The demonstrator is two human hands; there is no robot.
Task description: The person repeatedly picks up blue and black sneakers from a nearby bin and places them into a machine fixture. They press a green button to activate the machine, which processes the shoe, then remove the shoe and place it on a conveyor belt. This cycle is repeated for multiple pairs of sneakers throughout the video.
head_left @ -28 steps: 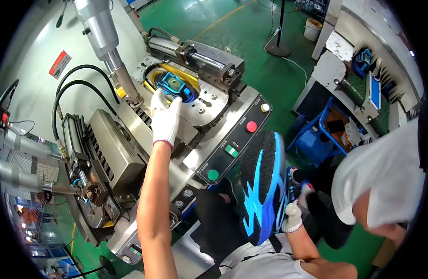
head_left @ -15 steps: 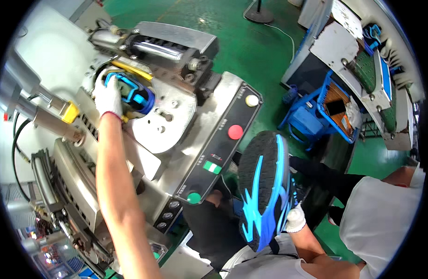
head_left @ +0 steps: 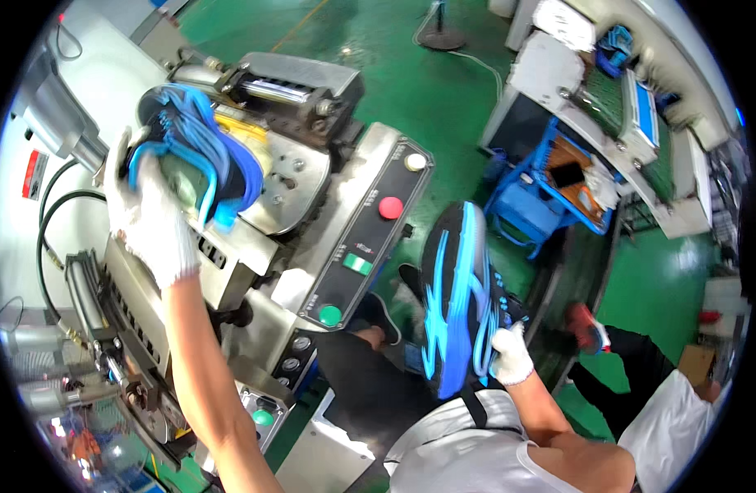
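"Head view: what's nearest?"
"Right hand (head_left: pixel 512 355), knit-gloved, gripping a long sneaker (head_left: pixel 461 306), curved sole (head_left: pixel 440 275) streaked black and blue, lower centre."
"Farther?"
"Left hand (head_left: pixel 152 218) gripping a blurred blue shoe (head_left: pixel 207 148), upper left, by a rounded metal plate (head_left: pixel 300 187)."

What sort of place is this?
Probably a shoe factory: there's a big metal machine with a control panel, plus a blue-and-black shoe in the left hand and another shoe in the right hand.

Green floor (head_left: pixel 411 94), blue stool (head_left: pixel 526 212), dark round stand base (head_left: pixel 442 39), co-worker in white top (head_left: pixel 672 419), brown box (head_left: pixel 693 366) at right
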